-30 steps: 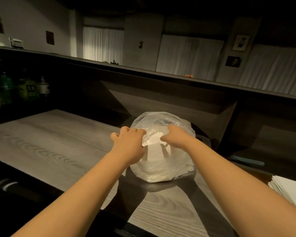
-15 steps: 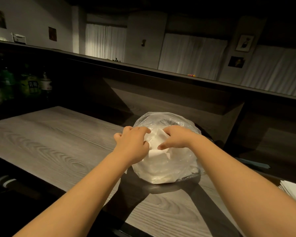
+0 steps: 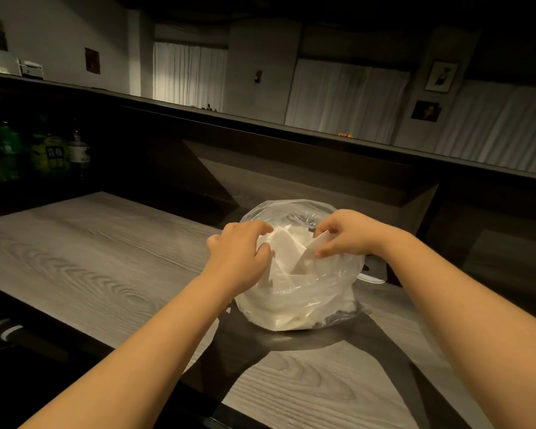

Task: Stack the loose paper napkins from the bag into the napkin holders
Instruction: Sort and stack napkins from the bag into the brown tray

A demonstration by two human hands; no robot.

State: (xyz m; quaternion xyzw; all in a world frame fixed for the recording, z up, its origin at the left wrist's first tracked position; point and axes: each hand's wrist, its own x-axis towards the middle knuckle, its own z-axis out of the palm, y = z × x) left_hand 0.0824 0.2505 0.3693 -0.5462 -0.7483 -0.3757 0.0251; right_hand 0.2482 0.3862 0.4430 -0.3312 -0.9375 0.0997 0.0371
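Two hands are at the bag (image 3: 297,301) on the bench (image 3: 84,258). Left hand (image 3: 240,253) holds the bag's edge. Right hand (image 3: 344,233) pinches a napkin (image 3: 311,252) right at its fingertips, its long side tilted up. No holder shows.

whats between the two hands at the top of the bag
In the head view, white paper napkins stand in the open mouth of the clear plastic bag, between the left hand and the right hand.
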